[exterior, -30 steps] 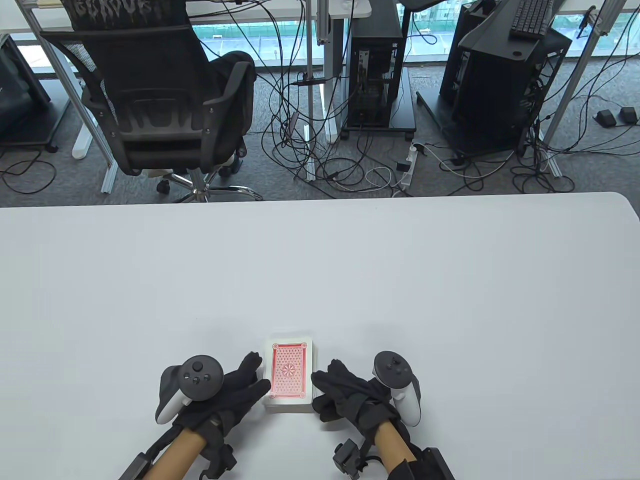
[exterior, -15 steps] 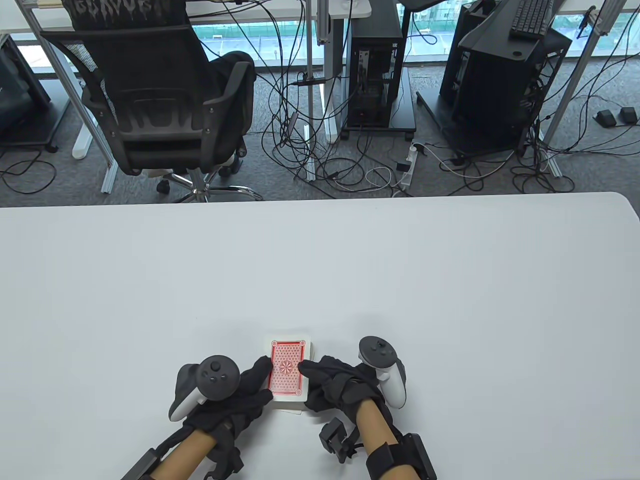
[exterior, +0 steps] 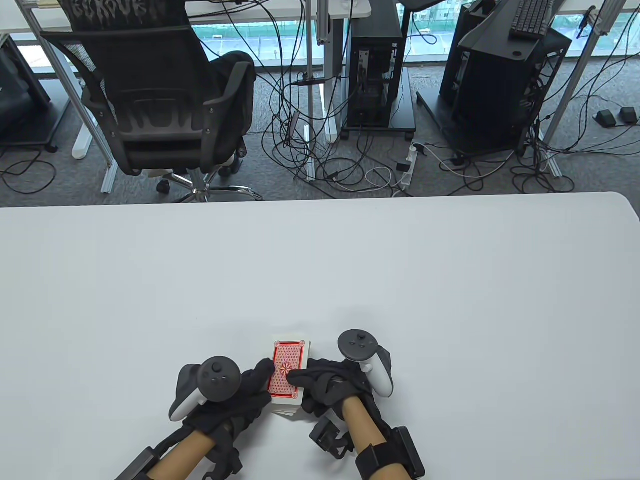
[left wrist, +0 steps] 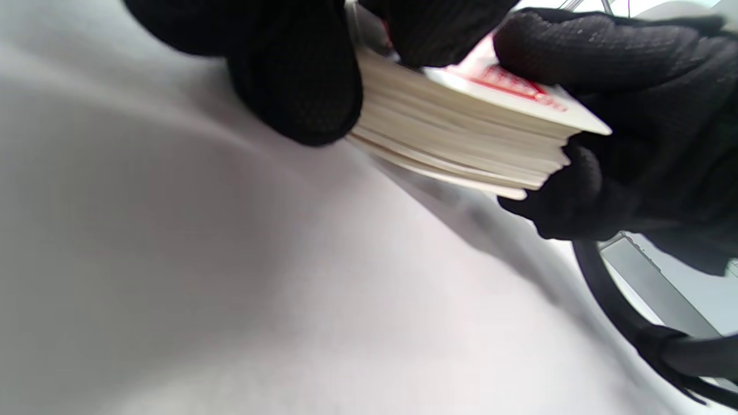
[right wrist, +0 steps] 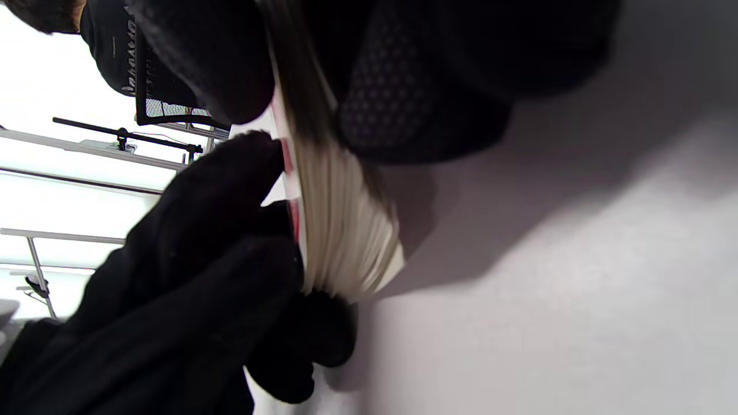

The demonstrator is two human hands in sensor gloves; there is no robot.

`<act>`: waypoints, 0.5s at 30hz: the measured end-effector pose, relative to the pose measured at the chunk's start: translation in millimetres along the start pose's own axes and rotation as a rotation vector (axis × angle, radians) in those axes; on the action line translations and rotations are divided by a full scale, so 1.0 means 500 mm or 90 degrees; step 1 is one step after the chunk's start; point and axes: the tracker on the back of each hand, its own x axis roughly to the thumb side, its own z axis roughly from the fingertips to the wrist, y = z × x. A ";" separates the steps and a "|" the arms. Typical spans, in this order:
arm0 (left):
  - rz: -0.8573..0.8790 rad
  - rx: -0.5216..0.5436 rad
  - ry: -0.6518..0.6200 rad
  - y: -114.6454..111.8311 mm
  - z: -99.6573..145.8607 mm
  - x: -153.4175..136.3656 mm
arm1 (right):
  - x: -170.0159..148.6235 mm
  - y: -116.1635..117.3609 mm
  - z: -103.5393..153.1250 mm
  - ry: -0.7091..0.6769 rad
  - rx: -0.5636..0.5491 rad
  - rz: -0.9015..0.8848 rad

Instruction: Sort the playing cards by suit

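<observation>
Both hands in black knit mesh gloves, both on the deck. Left hand grips its left long edge, thumb and fingers curled round the stack. Right hand pinches the right side, fingers over the top card, thumb under the edge. Deck: thick rectangular stack, cream edges slightly fanned, red patterned back with white border, face down. One end tilted up off the smooth matte white table, near its front edge, centre.
</observation>
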 end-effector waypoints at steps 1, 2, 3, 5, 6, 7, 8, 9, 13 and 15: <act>0.004 0.000 -0.001 0.001 0.001 -0.002 | 0.014 0.004 0.005 -0.014 -0.022 0.044; 0.007 -0.001 0.000 0.001 0.001 -0.003 | 0.023 0.007 0.008 -0.024 -0.041 0.070; 0.012 -0.001 -0.001 0.002 0.002 -0.004 | 0.035 0.014 0.011 -0.039 -0.065 0.094; 0.022 -0.001 -0.001 0.004 0.003 -0.008 | 0.044 0.029 0.012 -0.074 -0.099 0.092; 0.029 -0.001 -0.002 0.005 0.004 -0.010 | 0.045 0.038 0.012 -0.098 -0.135 0.061; 0.035 -0.003 -0.006 0.006 0.004 -0.011 | 0.044 0.042 0.012 -0.109 -0.163 0.037; 0.047 -0.003 -0.013 0.008 0.005 -0.014 | 0.045 0.047 0.012 -0.127 -0.198 0.000; 0.067 -0.001 -0.024 0.012 0.008 -0.018 | 0.049 0.050 0.016 -0.144 -0.218 -0.011; 0.234 -0.024 -0.113 0.015 0.014 -0.027 | 0.106 0.061 0.055 -0.269 -0.313 0.185; 0.401 -0.036 -0.180 0.002 0.014 -0.017 | 0.148 0.079 0.085 -0.361 -0.386 0.327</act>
